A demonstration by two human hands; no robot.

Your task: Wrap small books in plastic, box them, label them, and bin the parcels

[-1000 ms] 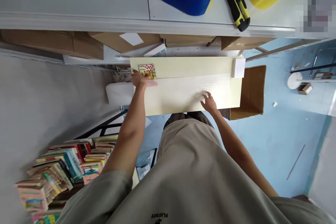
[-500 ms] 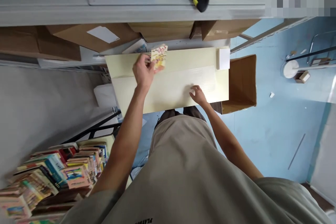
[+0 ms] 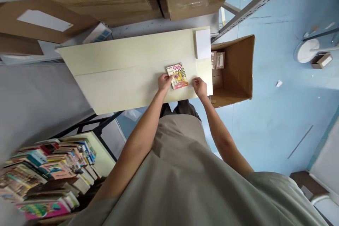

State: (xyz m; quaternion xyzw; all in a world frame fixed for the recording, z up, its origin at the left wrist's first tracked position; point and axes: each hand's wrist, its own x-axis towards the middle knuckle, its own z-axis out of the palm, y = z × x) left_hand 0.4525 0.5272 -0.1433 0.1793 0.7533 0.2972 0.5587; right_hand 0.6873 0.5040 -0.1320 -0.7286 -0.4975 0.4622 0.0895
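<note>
I have my left hand (image 3: 164, 82) on the near-left edge of the small colourful booklet (image 3: 177, 76), fingers curled onto it and pinching its side. It lies flat toward the right end of the pale board (image 3: 119, 67), nearer the board's near edge than its far one. My right hand (image 3: 199, 85) sits just to the right of the booklet; its fingers are bent and resting on the board, and I cannot tell whether they touch the booklet's edge or hold anything.

To do this well, I judge that both hands should keep the booklet flat and square to the board's long edge, pressing lightly so it does not skid on the smooth surface. A white block (image 3: 202, 43) lies at the far-right corner, apart from the booklet. Just past the right end stands an open cardboard box (image 3: 238, 67), and a pile of books (image 3: 50, 169) sits well off at the near left.
</note>
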